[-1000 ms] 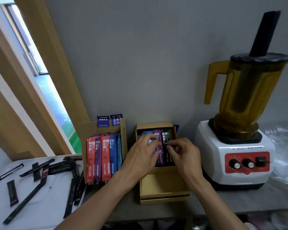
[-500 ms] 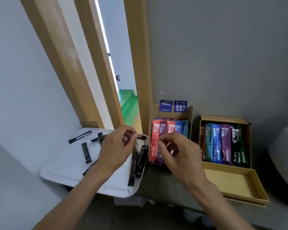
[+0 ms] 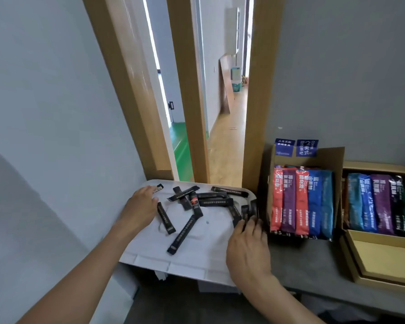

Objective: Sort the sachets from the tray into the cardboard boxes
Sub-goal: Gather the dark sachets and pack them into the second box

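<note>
Fingers (image 3: 251,226) of left hand (image 3: 140,208) and right hand (image 3: 248,251), uncurled, touch sachets (image 3: 185,232) on the tray (image 3: 197,267) beside a doorway (image 3: 229,136).

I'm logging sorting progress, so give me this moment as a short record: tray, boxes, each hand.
tray: white tray, left of the boxes, with many black sachets scattered on it
left box: cardboard left box holding upright red, purple and blue packets
right box: cardboard right box holding teal, blue, purple, black and green packets
left hand: left hand at the tray's far left corner, fingertips at a short sachet; grip unclear
right hand: right hand with fingertips on the sachets at the tray's right edge; grip unclear
</note>
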Motion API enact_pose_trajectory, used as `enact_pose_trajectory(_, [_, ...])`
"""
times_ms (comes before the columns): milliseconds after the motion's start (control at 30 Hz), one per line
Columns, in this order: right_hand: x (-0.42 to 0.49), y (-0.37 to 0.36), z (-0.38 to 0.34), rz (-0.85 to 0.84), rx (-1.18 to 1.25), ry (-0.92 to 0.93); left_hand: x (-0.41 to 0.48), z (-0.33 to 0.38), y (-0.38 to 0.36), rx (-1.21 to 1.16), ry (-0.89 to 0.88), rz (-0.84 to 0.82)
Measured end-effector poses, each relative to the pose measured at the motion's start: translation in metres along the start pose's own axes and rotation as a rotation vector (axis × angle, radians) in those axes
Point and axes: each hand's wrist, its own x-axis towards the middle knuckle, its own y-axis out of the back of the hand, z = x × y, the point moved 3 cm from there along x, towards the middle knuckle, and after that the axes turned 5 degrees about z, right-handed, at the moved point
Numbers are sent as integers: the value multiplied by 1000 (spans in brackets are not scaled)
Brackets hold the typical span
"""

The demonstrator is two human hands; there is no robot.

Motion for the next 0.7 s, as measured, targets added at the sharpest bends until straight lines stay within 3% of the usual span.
enact_pose_trajectory(200, [-3, -4, -11, 70, -18, 17, 7, -18, -8, -187, -26, 67])
enact_pose_trajectory(333, [-3, -1, -16, 140, 166, 46, 11, -20, -7, -229, -89, 112])
enact_pose_trajectory(433, [4, 2, -18, 210, 159, -55, 12, -22, -5, -145, -163, -28])
enact_pose_trajectory(533, [12, 2, -19, 137, 157, -168, 3, -22, -1, -174, -218, -224])
enact_pose_trajectory(700, [13, 7, -26, 193, 116, -125, -5, -24, 0, -74, -343, -156])
